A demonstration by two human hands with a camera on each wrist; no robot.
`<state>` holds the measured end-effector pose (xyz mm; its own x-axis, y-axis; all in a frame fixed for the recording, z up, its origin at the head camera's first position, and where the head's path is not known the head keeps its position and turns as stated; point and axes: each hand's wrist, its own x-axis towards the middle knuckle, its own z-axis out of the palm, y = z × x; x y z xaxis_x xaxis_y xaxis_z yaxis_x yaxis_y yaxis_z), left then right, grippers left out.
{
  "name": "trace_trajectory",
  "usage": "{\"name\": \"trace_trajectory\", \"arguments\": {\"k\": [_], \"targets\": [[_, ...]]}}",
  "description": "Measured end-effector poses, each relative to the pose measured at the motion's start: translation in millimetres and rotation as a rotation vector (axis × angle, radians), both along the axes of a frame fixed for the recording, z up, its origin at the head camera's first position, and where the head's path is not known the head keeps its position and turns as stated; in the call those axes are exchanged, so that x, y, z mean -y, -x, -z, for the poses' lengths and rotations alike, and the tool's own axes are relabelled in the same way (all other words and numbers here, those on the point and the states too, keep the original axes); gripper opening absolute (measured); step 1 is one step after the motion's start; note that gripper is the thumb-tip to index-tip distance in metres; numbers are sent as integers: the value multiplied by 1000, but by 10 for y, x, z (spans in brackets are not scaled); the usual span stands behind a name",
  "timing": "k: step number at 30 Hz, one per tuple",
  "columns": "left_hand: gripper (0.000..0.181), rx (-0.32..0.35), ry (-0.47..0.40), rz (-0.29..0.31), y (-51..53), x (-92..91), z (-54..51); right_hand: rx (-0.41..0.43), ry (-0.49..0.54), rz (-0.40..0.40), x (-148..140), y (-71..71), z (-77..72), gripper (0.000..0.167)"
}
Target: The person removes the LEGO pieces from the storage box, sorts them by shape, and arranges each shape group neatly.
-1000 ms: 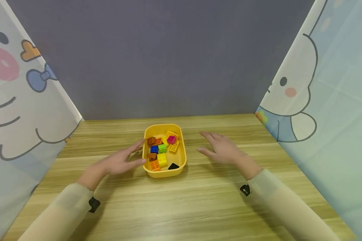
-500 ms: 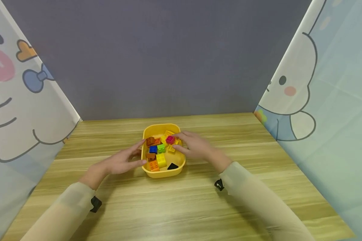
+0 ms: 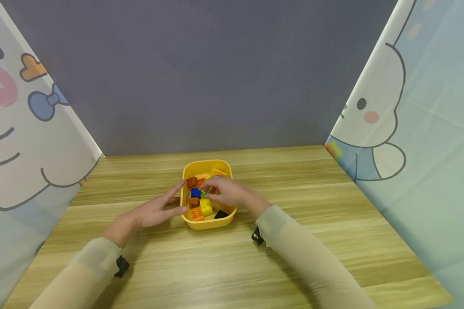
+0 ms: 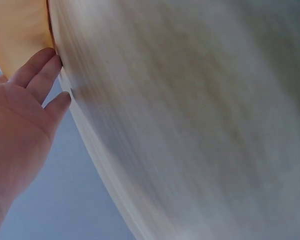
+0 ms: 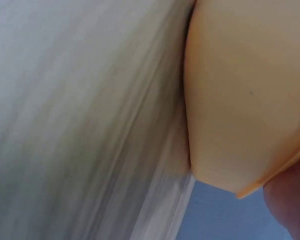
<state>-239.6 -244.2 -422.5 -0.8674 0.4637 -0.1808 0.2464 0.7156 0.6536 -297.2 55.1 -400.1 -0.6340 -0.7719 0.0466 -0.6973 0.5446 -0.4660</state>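
Observation:
A yellow plastic bin (image 3: 209, 225) of toy building bricks stands on the wooden table. My left hand (image 3: 151, 211) lies along its left side, fingers extended and thumb at the rim; in the left wrist view those fingers (image 4: 37, 75) rest by the bin's wall (image 4: 20, 30). Over the bricks, my right hand (image 3: 230, 192) has its thumb and fingertips curled about a green brick (image 3: 204, 193), which is partly hidden. The right wrist view shows mostly the bin's outer wall (image 5: 245, 95), with a bit of my right hand (image 5: 292, 200) behind the rim.
Also in the bin are a blue brick (image 3: 195, 193), a yellow brick (image 3: 206, 207), an orange brick (image 3: 196, 213), brown bricks (image 3: 191, 182) and a black piece (image 3: 221, 214). A grey backdrop (image 3: 216, 77) rises behind the table (image 3: 201, 266), with printed cloths on both sides.
My right hand has come leftward from beside the bin to the green brick inside it, covering the pink brick. The left hand has stayed at the bin's left side.

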Motion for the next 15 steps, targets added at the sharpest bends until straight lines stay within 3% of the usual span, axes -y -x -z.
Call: {"name": "trace_trajectory", "arguments": {"k": [8,15], "targets": [[94,-1,4,5,27,8,35,52,-41,-14,56,31,40,36],[95,5,3,7,26,2,12,-87,-212,4,74,26,118,45]]}}
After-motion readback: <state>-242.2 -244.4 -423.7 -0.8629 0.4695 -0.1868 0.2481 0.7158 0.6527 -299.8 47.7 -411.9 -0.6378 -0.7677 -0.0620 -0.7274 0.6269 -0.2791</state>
